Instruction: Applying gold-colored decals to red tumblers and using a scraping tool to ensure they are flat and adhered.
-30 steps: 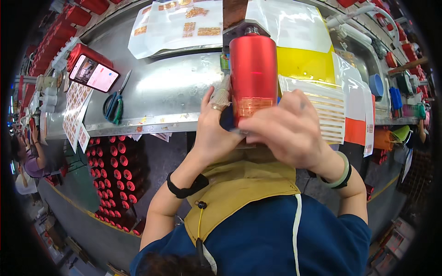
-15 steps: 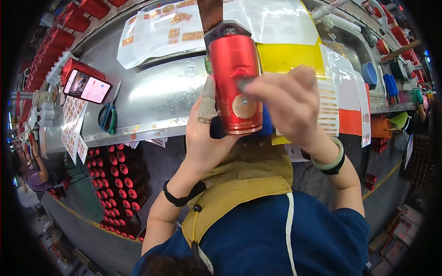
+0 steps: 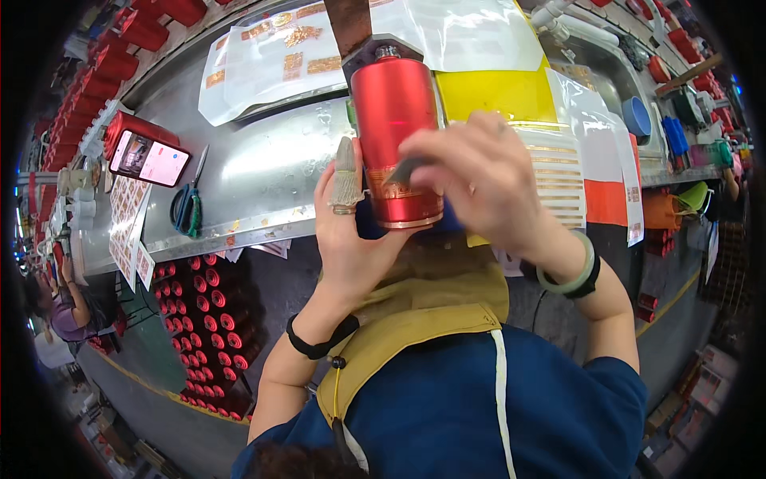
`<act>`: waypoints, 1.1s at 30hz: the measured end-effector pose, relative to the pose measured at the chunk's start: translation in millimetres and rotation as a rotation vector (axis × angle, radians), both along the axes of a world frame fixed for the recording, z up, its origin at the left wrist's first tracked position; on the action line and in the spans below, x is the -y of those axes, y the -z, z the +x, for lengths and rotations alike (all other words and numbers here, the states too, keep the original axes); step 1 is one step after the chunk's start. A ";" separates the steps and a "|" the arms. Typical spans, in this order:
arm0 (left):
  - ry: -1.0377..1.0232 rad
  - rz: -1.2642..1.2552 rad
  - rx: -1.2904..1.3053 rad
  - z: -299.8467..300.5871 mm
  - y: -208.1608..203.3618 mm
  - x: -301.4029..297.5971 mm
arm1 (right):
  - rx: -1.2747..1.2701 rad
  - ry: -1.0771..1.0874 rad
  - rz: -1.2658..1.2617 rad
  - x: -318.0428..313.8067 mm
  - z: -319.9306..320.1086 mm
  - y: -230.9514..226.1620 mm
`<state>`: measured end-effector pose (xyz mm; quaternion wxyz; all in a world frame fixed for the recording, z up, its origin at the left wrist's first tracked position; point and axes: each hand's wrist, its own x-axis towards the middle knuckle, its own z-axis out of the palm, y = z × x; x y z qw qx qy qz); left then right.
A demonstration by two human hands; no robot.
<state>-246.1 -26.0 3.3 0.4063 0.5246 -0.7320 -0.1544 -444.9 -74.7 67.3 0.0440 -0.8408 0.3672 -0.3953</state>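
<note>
A glossy red bottle [image 3: 394,112] lies along the bench with its neck pointing away from me, against a dark metal stand [image 3: 349,28]. My left hand [image 3: 347,247] holds its near end, thumb under the base and fingers along the left side. A pale ribbed finger cover [image 3: 345,180] sits on one of those fingers. My right hand [image 3: 491,180] pinches a small dark flat piece [image 3: 407,170] against the bottle's lower part, beside gold printing. The piece's exact kind is unclear, and my fingers hide part of the bottle's right side.
Clear sheets with gold decals [image 3: 307,64] lie at the back left. A phone [image 3: 150,158] leans on another red bottle, near scissors [image 3: 187,203]. On the right are a yellow sheet [image 3: 495,96], striped decal sheets [image 3: 558,180] and a blue cup [image 3: 637,116]. Red bottles [image 3: 211,319] stand below left.
My right hand and the dark piece have moved down toward the bottle's base. The round gold emblem seen before is out of sight; a gold patterned band shows instead.
</note>
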 end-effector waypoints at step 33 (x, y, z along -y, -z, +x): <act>-0.038 -0.039 -0.079 -4.8 -6.6 -0.7 | -0.115 0.011 -0.212 8.1 -4.1 10.1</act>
